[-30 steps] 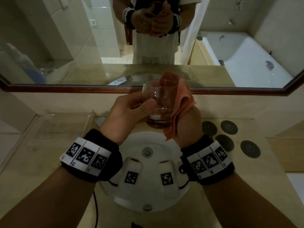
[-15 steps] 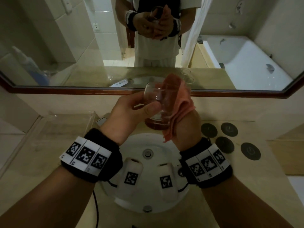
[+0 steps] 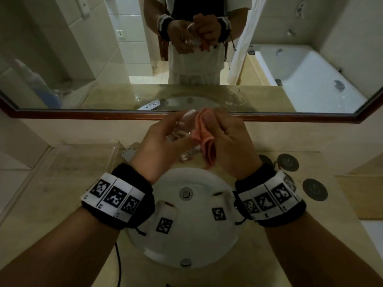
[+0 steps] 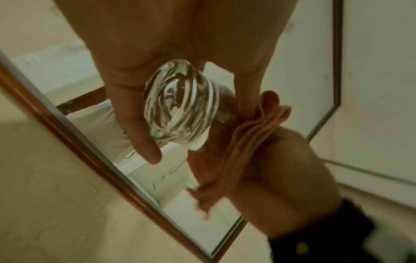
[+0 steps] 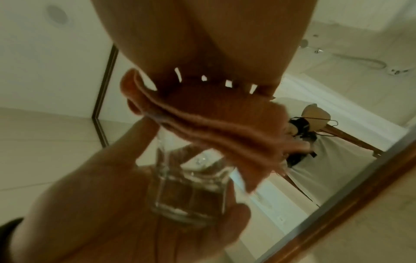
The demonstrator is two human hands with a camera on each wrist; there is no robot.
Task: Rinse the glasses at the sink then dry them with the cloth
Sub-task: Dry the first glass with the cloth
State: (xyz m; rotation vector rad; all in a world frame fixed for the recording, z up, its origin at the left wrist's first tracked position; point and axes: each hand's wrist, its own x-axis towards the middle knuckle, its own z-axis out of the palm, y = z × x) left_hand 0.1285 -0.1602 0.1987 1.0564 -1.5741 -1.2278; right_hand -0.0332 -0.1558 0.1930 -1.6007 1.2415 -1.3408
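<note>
A clear tumbler [image 3: 183, 139] is held above the sink, tipped so that its thick base [image 4: 178, 110] faces my left wrist. My left hand [image 3: 163, 139] grips it, thumb on one side and fingers on the other. My right hand [image 3: 230, 141] holds a folded pink cloth [image 3: 204, 139] bunched in curled fingers. The cloth [image 4: 254, 129] lies against the glass's right side, near the rim. In the right wrist view the cloth [image 5: 216, 128] hangs over the glass [image 5: 191, 192], whose mouth is hidden. Motion blur softens the glass in the head view.
The round white sink [image 3: 186, 245] with its drain [image 3: 186, 192] lies below my hands. A clear tray [image 3: 83, 158] stands on the counter at left, and dark round coasters [image 3: 315, 189] lie at right. The mirror [image 3: 269, 96] ahead reflects two more glasses [image 3: 234, 96].
The glass went from upright to tipped, rim away from me. My right hand turned and drew the cloth down along the glass's right side.
</note>
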